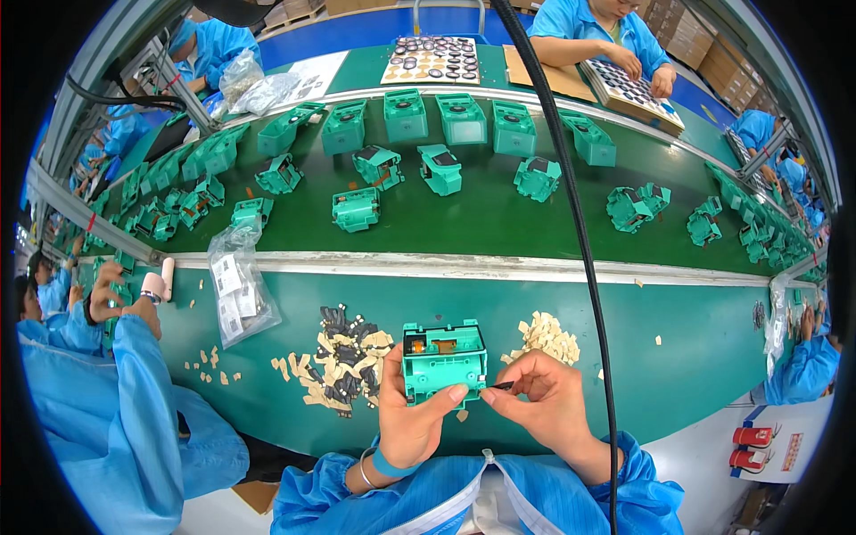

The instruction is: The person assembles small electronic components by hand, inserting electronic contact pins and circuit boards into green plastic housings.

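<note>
While the left grip (410,426) holds the teal housing (446,367) by its sides, thumb laid across the lower front edge, the right grip (546,399) pinches a slim black piece (505,386) between thumb and forefinger at the housing's lower right corner; whether the two touch, I cannot tell. The housing is held up over the near part of the worktop (695,332), with a copper-coloured part (444,346) showing in its upper side.

To work well here, let the left grip bear the weight and stay still, so that only the right fingertips move. The left thumb lies close to that corner and should slide back if it crowds the piece. A light pinch seems best: squeezing could bend something so thin, and a skewed angle might catch it on the housing's edge.

Farther out, a mixed heap (343,358) of black pieces and tan slips lies to the left, and a tan pile (546,337) to the right; high wrists would avoid scattering either. The black cable (584,245) crosses before the right sleeve (644,486), so mind any snag.
</note>
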Tool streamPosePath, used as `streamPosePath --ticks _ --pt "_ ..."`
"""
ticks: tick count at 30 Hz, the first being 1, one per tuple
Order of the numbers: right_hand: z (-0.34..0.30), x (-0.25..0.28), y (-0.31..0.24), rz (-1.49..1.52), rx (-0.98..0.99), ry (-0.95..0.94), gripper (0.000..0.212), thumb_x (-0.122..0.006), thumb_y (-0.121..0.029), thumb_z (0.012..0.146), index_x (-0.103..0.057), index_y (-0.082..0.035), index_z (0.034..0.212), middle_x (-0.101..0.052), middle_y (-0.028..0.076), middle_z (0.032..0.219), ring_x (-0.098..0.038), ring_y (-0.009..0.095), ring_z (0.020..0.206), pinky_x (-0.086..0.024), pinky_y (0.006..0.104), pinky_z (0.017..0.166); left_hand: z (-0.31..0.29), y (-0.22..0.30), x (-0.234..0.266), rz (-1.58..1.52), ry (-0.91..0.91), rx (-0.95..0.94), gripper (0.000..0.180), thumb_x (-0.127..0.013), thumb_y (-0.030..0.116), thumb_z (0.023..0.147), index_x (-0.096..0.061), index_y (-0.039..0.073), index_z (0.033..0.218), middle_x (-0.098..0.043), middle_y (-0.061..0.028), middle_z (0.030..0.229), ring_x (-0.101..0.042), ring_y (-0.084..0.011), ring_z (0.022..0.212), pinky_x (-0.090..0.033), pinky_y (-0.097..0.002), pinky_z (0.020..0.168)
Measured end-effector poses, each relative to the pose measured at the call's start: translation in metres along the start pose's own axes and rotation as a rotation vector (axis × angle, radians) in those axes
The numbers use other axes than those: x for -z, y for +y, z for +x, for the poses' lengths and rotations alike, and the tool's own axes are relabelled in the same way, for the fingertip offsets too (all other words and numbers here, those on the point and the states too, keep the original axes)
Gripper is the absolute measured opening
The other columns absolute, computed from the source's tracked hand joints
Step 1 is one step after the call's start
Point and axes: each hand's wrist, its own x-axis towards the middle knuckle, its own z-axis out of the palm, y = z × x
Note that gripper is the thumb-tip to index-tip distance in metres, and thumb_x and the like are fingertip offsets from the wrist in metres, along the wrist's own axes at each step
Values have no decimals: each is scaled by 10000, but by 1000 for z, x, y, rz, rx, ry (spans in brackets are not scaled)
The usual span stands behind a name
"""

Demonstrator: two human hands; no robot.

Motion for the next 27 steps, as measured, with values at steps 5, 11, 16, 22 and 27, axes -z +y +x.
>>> streamPosePath --ticks 5,11,16,22,27 --pt "-1 2 -3 -32 -9 2 165 -723 49 765 -570 11 813 -584 44 815 -574 74 679 -478 208 585 0 -3 -2 2 3 -7 650 -652 -151 754 -335 24 1294 -561 -123 1159 -594 -213 1056 -501 -352 909" --pt "-1 4 -5 -82 -1 -9 158 -714 50 772 -565 11 809 -565 38 813 -570 75 676 -481 210 586 -1 -5 -6 21 19 -14 655 -665 -142 750 -335 21 1292 -567 -120 1151 -598 -209 1047 -505 -344 899" --pt "0 8 -6 -75 -7 -21 165 -714 48 774 -564 9 831 -578 42 804 -579 82 680 -493 213 594 -2 -4 -10 8 31 -10 640 -655 -142 757 -343 25 1290 -568 -122 1149 -601 -214 1044 -513 -345 887" --pt "5 19 -4 157 -197 -126 220 -744 25 761 -567 14 891 -611 60 772 -608 100 722 -514 236 618 -2 -4 -8 -184 2 135 587 -636 -122 776 -372 20 1281 -580 -138 1139 -604 -242 1044 -519 -371 878" --pt "-1 12 0 -18 -34 -168 199 -725 -40 808 -600 11 954 -609 39 836 -586 79 753 -496 221 668 -4 -14 -1 -146 -161 99 587 -659 -87 766 -404 -17 1290 -567 -201 1208 -567 -304 1131 -471 -406 961"
